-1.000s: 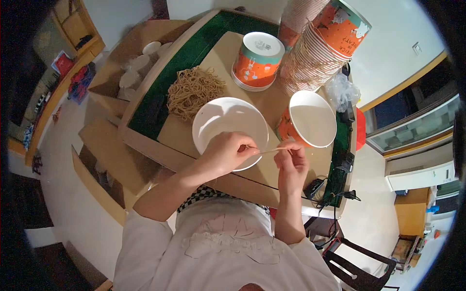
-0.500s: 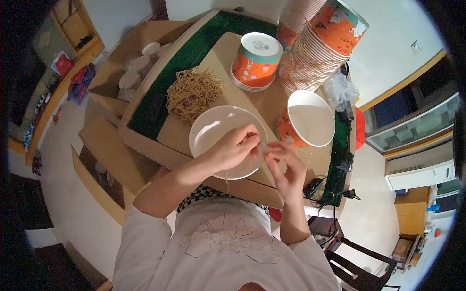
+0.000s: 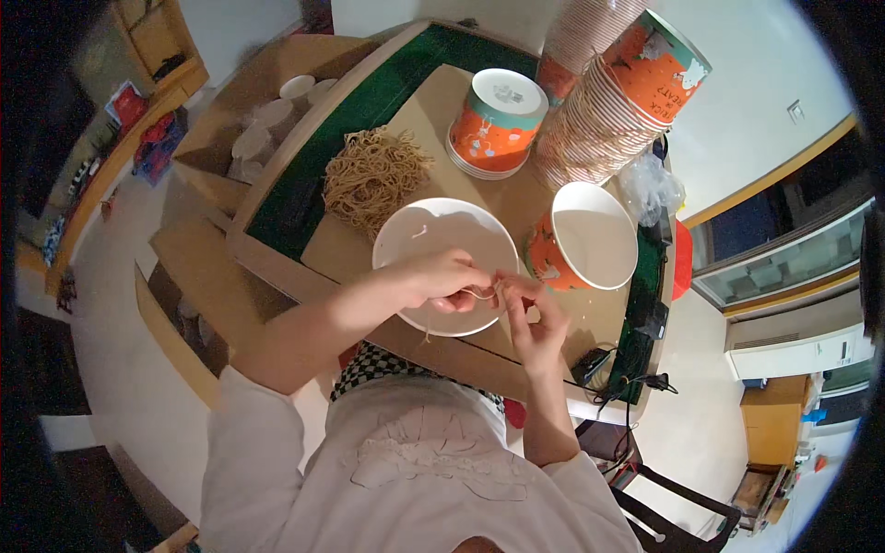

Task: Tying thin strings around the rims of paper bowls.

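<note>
A thin beige cord (image 3: 481, 296) runs in a small curve between my hands over the near right rim of a white tub (image 3: 392, 226). My left hand (image 3: 433, 279) is closed on the cord, with fingers bent and a loose end hanging below. My right hand (image 3: 535, 321) pinches the cord's other part between thumb and fingertips; the exact grip is partly hidden. A small pale scrap (image 3: 419, 231) lies inside the tub. Beyond its far left rim sits a tangled heap of beige cords (image 3: 373, 180).
An orange paper bucket (image 3: 599, 235) stands right of the tub, its mouth toward me. Farther back are an upside-down bucket (image 3: 498, 124) and tall leaning bucket stacks (image 3: 599, 120). A clear plastic bag (image 3: 650, 189) and black cables (image 3: 636, 369) lie at the right edge. Cardboard boxes (image 3: 217, 263) stand left.
My left hand has moved slightly left and down, and its fingers have turned more toward the right hand. A curve of cord now shows between them. The whole view has shifted a little.
</note>
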A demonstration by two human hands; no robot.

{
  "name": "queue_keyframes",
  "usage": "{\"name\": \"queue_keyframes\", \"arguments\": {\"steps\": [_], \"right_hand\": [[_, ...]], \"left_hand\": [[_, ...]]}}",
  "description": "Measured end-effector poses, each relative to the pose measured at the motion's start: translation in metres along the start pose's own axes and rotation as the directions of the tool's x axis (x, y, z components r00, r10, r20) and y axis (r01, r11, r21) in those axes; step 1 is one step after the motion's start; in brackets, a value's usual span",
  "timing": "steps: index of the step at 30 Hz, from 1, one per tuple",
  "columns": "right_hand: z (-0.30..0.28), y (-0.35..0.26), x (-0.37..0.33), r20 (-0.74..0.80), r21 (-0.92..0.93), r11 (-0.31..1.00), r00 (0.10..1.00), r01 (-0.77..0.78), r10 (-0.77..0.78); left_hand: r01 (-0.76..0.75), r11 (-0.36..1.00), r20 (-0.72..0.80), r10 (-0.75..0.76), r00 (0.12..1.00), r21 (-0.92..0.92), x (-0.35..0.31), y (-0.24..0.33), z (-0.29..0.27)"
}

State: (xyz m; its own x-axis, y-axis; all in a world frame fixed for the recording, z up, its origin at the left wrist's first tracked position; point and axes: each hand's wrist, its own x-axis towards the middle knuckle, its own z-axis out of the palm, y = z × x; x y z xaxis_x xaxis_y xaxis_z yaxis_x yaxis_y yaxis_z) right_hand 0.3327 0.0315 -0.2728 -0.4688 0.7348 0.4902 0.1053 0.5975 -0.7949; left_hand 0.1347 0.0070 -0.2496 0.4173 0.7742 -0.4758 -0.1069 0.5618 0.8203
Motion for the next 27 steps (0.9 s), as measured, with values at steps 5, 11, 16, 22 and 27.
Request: {"name": "queue_keyframes", "arguments": {"steps": [5, 11, 16, 22, 27], "right_hand": [[0.002, -0.005, -0.003, -0.015, -0.087, 0.994, 0.998, 0.062, -0.064], [0.000, -0.007, -0.015, -0.011, -0.136, 0.989, 0.998, 0.061, -0.063], [-0.005, -0.006, -0.019, 0.012, -0.155, 0.973, 0.985, 0.170, -0.171], [-0.007, -0.012, -0.019, 0.062, -0.097, 0.973, 0.977, 0.210, -0.204], [-0.007, -0.006, -0.028, -0.104, -0.016, 0.997, 0.992, 0.070, -0.072]], "left_hand": [[0.143, 0.979, -0.059, -0.153, 0.986, -0.149, 0.013, 0.003, 0.015], [0.193, 0.972, 0.091, -0.182, 0.979, -0.131, 0.021, -0.004, 0.007], [0.141, 0.980, 0.072, -0.132, 0.989, -0.138, 0.022, -0.011, 0.010], [0.102, 0.993, -0.004, -0.102, 0.995, -0.059, 0.018, -0.002, 0.021], [-0.337, 0.734, -0.112, 0.488, 0.866, 0.590, 0.015, -0.010, 0.021]]}}
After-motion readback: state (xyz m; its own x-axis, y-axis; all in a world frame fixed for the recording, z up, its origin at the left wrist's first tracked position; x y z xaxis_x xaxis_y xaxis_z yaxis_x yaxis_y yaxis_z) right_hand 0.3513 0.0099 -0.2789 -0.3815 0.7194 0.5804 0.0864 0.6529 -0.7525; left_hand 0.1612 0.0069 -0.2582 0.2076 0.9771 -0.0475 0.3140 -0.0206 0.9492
